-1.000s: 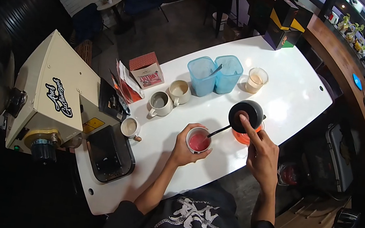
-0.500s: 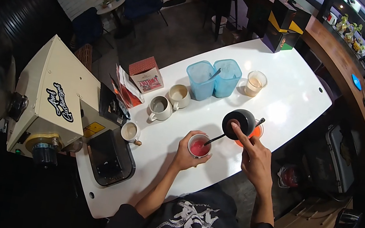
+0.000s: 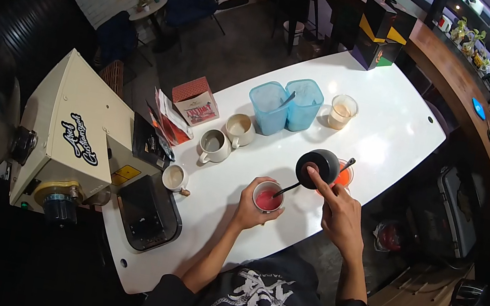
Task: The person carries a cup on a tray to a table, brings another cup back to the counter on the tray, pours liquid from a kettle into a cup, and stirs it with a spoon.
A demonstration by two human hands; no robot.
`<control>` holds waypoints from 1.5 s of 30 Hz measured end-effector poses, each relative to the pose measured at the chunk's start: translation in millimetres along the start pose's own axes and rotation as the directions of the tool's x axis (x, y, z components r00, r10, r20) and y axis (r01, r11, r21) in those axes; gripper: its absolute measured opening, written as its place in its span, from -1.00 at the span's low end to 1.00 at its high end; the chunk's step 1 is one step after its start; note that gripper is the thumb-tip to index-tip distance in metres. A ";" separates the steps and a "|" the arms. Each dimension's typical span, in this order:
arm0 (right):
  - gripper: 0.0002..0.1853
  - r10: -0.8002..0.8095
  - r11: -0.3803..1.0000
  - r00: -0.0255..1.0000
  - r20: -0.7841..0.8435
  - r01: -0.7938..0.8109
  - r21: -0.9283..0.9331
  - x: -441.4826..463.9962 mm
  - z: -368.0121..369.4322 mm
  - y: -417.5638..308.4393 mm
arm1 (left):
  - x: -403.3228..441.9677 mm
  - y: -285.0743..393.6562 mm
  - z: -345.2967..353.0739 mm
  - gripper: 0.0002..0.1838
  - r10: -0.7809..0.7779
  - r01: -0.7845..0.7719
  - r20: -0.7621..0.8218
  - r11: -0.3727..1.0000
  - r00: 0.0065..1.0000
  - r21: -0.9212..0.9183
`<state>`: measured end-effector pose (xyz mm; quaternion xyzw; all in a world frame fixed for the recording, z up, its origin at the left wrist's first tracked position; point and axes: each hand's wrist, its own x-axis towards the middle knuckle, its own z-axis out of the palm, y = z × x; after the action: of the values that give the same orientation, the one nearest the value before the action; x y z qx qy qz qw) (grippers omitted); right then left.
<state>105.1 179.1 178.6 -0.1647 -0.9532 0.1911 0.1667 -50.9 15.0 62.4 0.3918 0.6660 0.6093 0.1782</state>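
Note:
My left hand (image 3: 246, 209) is wrapped round a small cup (image 3: 259, 186) with pinkish-red liquid inside. A black gooseneck kettle (image 3: 329, 163) is in my right hand (image 3: 343, 219), tilted, one finger stretched over its lid. The thin spout (image 3: 288, 190) reaches to the cup's rim; whether liquid flows from it I cannot make out. Partly hidden behind the kettle and my right hand stands a glass with orange-red contents (image 3: 344, 176), a spoon handle (image 3: 349, 163) rising from it.
Two mugs (image 3: 213, 141) and a smaller cup (image 3: 174, 177) stand left on the white table (image 3: 394, 123). Blue containers (image 3: 269, 108) and a glass (image 3: 342, 112) are farther back. A coffee grinder (image 3: 83, 124) and a black scale-like tray (image 3: 149, 215) occupy the left end.
The kettle and my right hand have shifted very slightly left and down. The cup in my left hand is nearly still.

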 end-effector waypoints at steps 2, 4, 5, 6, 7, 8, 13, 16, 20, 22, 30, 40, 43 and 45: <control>-0.02 -0.002 1.000 1.000 0.004 0.002 0.001 -0.6 -0.1 -0.1 | -1.0 -1.0 0.2 -0.33 -0.029 0.029 0.009 1.000 1.000 -0.012; -0.02 -0.014 1.000 1.000 0.004 0.014 -0.021 -1.0 -0.6 -1.0 | -0.8 -1.6 0.9 -0.33 -0.017 0.017 0.004 1.000 1.000 -0.006; -0.02 -0.015 1.000 1.000 0.005 0.015 -0.021 -1.3 -0.3 -1.1 | -0.8 -1.7 1.0 -0.33 -0.004 0.004 -0.002 1.000 1.000 0.000; -0.02 -0.013 1.000 1.000 -0.005 0.013 -0.022 -1.6 0.2 -1.0 | -0.8 -1.2 0.8 -0.33 -0.003 0.003 -0.003 1.000 1.000 0.000; -0.03 -0.012 1.000 1.000 -0.014 0.011 -0.023 -1.7 0.4 -1.0 | -0.8 -0.3 0.3 -0.33 0.000 0.000 -0.001 1.000 1.000 0.012; -0.03 -0.013 1.000 1.000 -0.014 0.012 -0.023 -1.7 0.2 -2.0 | -0.9 0.3 0.0 -0.33 0.003 -0.003 0.001 1.000 1.000 0.024; -0.04 -0.027 1.000 1.000 0.002 0.027 -0.001 -1.7 2.2 -3.0 | -1.6 -0.4 0.0 -0.32 -0.021 0.021 0.003 1.000 1.000 0.002; -0.04 -0.030 1.000 0.999 -0.020 0.030 0.005 -1.3 1.9 -3.5 | -2.4 -2.1 1.0 -0.31 -0.024 0.024 -0.011 1.000 1.000 0.008; -0.03 -0.014 1.000 0.999 -0.035 0.015 0.017 -0.1 -1.7 -4.9 | -3.1 -5.1 1.8 -0.30 -0.009 0.009 -0.021 1.000 1.000 0.025; -0.03 -0.011 1.000 1.000 -0.019 0.010 -0.019 0.2 -1.1 -4.6 | -3.0 -5.6 2.3 -0.30 -0.004 0.004 -0.026 1.000 1.000 0.020; -0.02 -0.021 1.000 0.999 -0.028 0.022 0.017 0.7 -4.4 -5.3 | -2.3 1.4 -0.1 -0.32 -0.001 0.001 -0.003 0.999 1.000 0.032; -0.02 -0.003 0.996 1.000 -0.018 0.005 0.089 -2.2 8.9 -0.2 | -4.1 -1.8 -0.8 -0.33 0.012 -0.012 -0.009 1.000 1.000 -0.012; -0.03 0.019 0.992 1.000 0.024 -0.022 0.124 -5.2 16.6 2.2 | -5.7 -4.7 -1.4 -0.33 -0.005 0.005 -0.007 1.000 1.000 -0.002; -0.04 0.026 0.991 0.999 0.028 -0.030 0.130 -5.5 18.2 0.9 | -6.9 -7.2 -1.8 -0.32 0.000 0.001 -0.015 1.000 1.000 0.017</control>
<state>103.3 172.2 161.0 -0.1643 -0.9384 0.2572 0.1619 -50.1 9.0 54.3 0.3885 0.6725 0.6065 0.1700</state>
